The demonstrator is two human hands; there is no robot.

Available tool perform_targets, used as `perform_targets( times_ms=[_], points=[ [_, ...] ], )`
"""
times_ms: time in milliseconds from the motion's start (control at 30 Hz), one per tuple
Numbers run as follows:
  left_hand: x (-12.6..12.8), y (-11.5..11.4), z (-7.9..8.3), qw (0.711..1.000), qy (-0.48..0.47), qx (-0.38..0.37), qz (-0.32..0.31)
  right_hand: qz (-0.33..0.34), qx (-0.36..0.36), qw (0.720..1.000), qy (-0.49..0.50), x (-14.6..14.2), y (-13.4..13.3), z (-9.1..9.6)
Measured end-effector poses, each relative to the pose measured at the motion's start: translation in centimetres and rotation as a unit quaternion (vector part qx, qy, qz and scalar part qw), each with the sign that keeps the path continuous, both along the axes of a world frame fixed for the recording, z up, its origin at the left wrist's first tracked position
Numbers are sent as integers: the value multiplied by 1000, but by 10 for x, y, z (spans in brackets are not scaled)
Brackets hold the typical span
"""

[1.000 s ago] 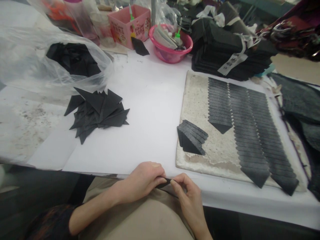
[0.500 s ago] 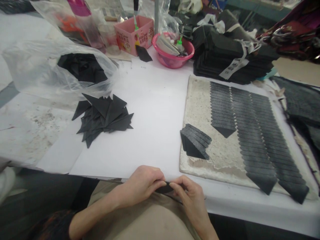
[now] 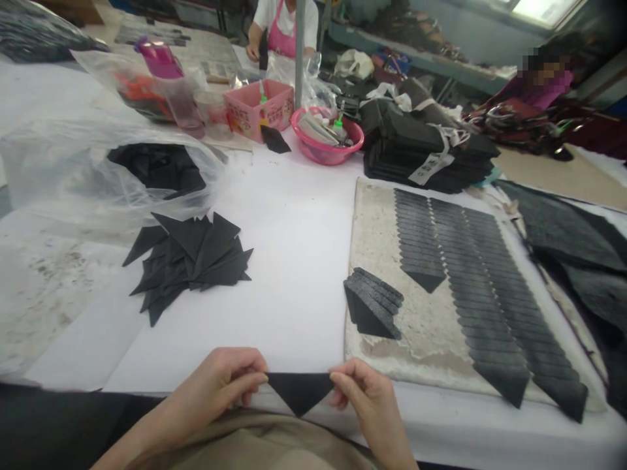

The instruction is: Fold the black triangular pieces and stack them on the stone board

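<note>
A black triangular piece (image 3: 300,390) is stretched flat between my two hands at the table's near edge, its point facing me. My left hand (image 3: 223,385) pinches its left corner and my right hand (image 3: 365,395) pinches its right corner. A loose heap of black triangles (image 3: 191,258) lies on the white sheet to the left. A small fanned stack of grey felt-like triangles (image 3: 373,302) rests on the worn board (image 3: 375,215), with three long overlapped rows of pieces (image 3: 465,274) to its right.
A clear plastic bag (image 3: 73,170) holding more black pieces lies at the left. A pink bowl (image 3: 327,134), a pink box (image 3: 257,108) and tied black bundles (image 3: 426,147) stand at the back. Dark fabric sheets (image 3: 563,228) lie on the right. Other people sit beyond the table.
My hands have drawn apart and the folded black piece between them has spread into a flat triangle. The view has tilted upward, showing more of the room.
</note>
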State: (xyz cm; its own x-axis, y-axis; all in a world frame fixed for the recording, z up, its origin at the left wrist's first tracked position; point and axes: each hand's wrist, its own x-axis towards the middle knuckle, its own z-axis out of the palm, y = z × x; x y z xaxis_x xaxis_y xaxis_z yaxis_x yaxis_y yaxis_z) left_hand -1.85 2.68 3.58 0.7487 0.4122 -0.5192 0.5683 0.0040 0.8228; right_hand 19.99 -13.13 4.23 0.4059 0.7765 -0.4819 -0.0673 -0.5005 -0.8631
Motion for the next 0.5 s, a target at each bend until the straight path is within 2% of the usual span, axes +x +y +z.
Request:
perform_targets(
  times_ms=[100,200,233,300,400,500],
  points=[
    [-11,15,5,999,-13,38,12,21,37,997,-65,9,7,4],
    [-24,40,13,993,-35,61,99,-9,56,973,-225,30,12,6],
    [-29,49,15,985,-42,75,148,-24,62,952,-298,39,14,5],
    [-37,66,17,956,-37,118,265,-37,63,892,-445,55,19,2],
    [-47,80,12,903,4,183,388,-29,6,807,-590,72,25,-6],
    [-53,76,-3,875,18,209,437,-8,-47,770,-636,77,29,-14]
  ],
)
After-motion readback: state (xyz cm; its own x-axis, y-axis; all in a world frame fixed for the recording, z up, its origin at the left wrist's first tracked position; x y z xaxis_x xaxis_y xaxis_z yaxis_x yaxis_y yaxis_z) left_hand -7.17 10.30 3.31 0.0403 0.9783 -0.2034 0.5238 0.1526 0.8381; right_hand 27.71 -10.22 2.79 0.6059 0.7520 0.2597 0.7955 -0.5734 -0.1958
